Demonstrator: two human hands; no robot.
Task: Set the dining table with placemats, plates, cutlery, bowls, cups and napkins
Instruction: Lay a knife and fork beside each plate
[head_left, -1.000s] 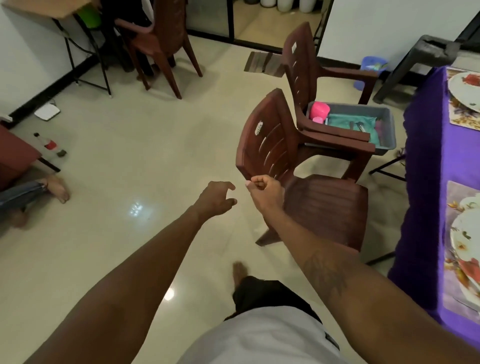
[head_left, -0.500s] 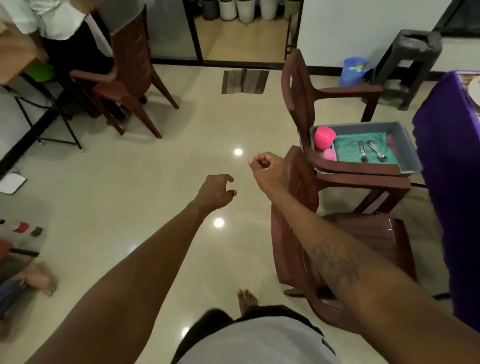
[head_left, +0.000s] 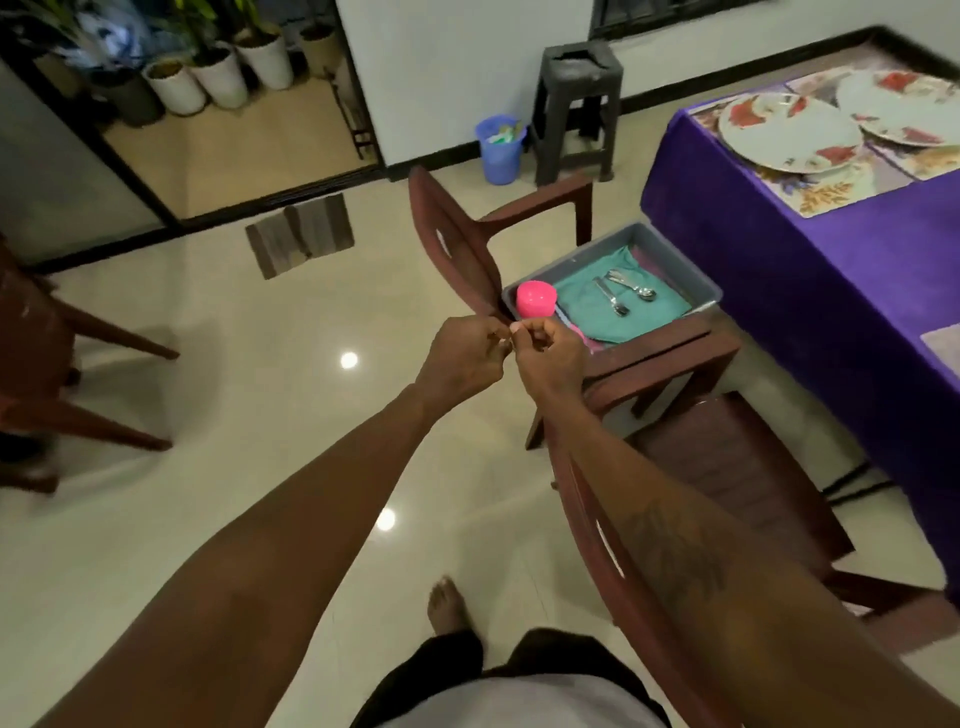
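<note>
Left grip and right grip touching, fingers curled closed, nothing visibly held, glossy rounded pink cup just beyond, in grey tray, steel cutlery alongside

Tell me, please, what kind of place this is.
Most likely a dining room in a home: a table under a purple cloth with placemats and plates, brown plastic chairs on a tiled floor, and potted plants past the doorway.

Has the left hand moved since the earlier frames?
Yes. The left hand has closed rightward onto the right hand, fingertips meeting, beside the back of the chair holding the grey tub.
</note>
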